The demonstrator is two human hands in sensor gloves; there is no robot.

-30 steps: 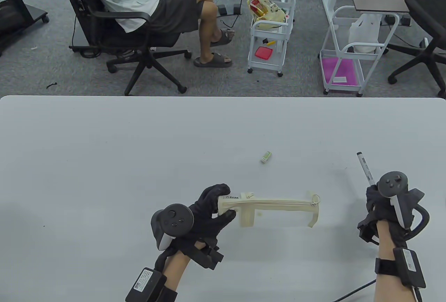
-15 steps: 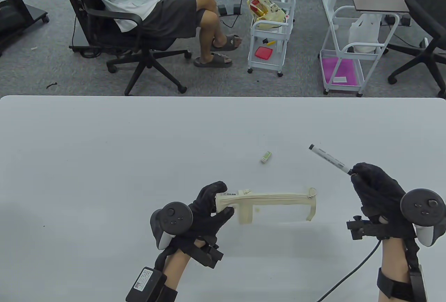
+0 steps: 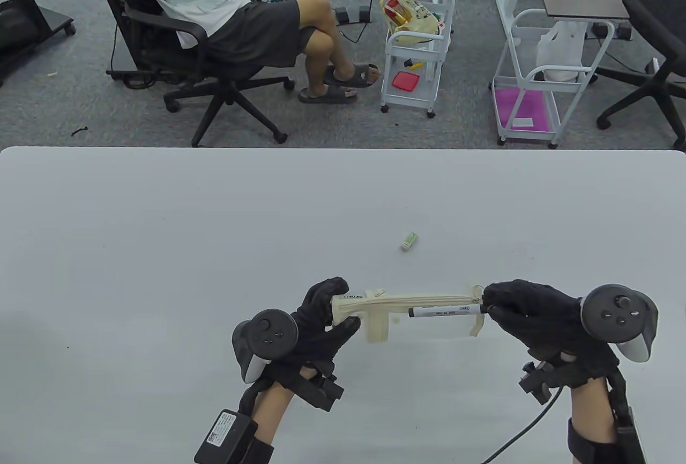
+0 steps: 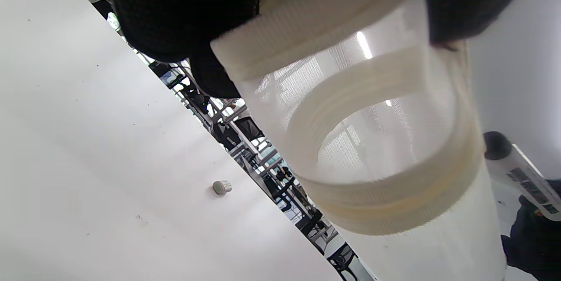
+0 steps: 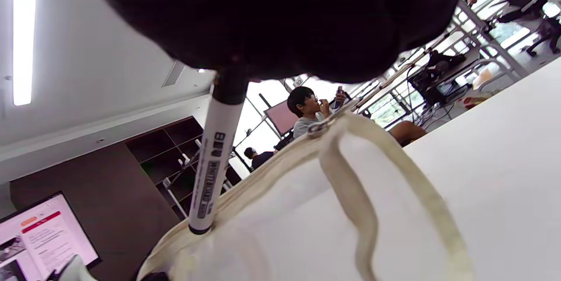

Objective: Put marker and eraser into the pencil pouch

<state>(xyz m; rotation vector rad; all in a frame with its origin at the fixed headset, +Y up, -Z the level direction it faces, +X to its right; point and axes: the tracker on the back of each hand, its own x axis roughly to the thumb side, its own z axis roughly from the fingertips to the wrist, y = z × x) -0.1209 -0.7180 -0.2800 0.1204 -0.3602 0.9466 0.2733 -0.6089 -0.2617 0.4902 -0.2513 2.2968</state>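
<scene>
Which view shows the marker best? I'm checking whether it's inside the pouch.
Right wrist view: the marker meets the pouch edge. Table view shows it lying along the pouch; left wrist view shows one end.

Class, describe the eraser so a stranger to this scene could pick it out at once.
Start at the grey table. Beyond the pencil pouch stretched between the two gloved hands lies the eraser, alone. It is a tiny pale block with a green-marked wrapper, the only loose, untouched thing there.
</scene>
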